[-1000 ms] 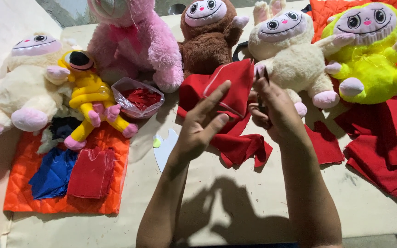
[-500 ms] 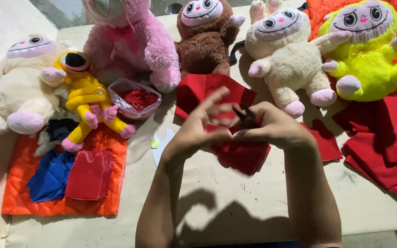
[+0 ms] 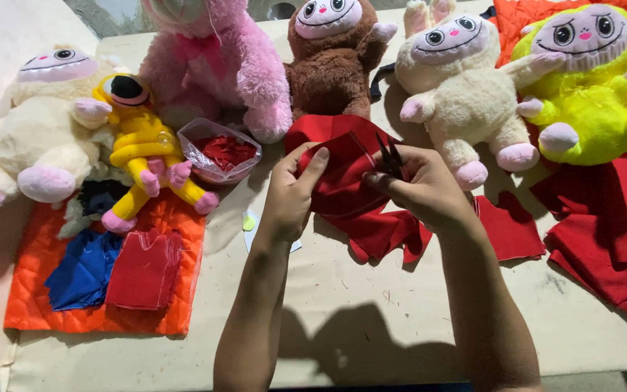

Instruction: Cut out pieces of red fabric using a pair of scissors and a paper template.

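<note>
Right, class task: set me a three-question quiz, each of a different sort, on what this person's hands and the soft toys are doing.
1. True or false: both hands hold the red fabric.
2. Which hand holds the small black snips? A) left hand B) right hand
3. Fill in: the clear tub of red scraps sits in front of the ___ plush toy.

Key: 1 true; 2 B; 3 pink.
</note>
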